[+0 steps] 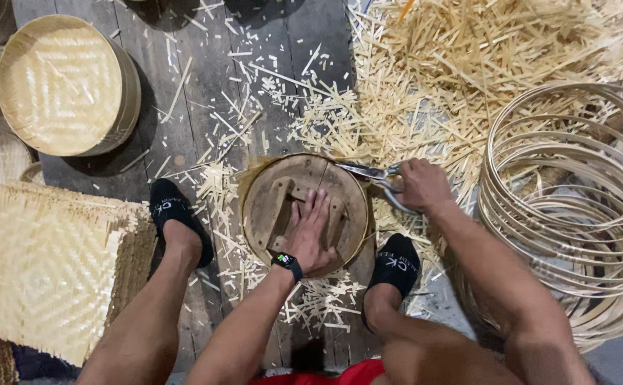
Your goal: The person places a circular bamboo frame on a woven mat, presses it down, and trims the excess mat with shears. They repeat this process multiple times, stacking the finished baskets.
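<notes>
Left hand (pixel 311 235) flat, open on round wooden form (pixel 304 207), hiding its centre; right hand (pixel 422 184) grips scissors (pixel 375 177), blade tips lost at the form's rim.

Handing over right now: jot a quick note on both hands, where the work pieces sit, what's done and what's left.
Left hand: flat on the round wooden form, pressing down.
Right hand: holding the scissors, blades at the form's upper right rim.
Done: trimmed bamboo offcuts lie around the form; one finished round basket sits upper left.
Left: how far the rim is trimmed cannot be told. Woven mats stacked left, bamboo hoops right.
</notes>
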